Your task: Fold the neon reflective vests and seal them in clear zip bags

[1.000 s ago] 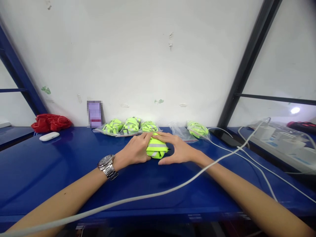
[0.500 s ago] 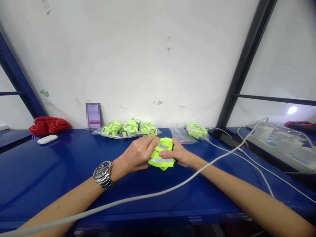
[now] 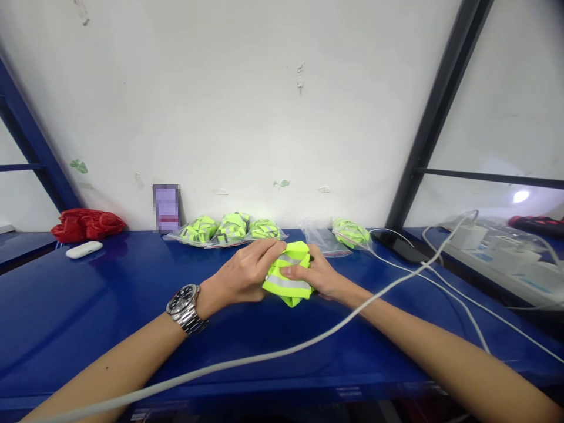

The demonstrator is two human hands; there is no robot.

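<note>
A small neon-yellow vest with grey reflective stripes is sitting folded into a crumpled bundle just above the blue table, being clasped at its nine o'clock side by the left hand and at three o'clock by the right hand.

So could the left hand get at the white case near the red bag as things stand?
Probably yes: bare blue tabletop lies between the left hand and the white case, but the hand would first have to release the folded yellow vest.
</note>
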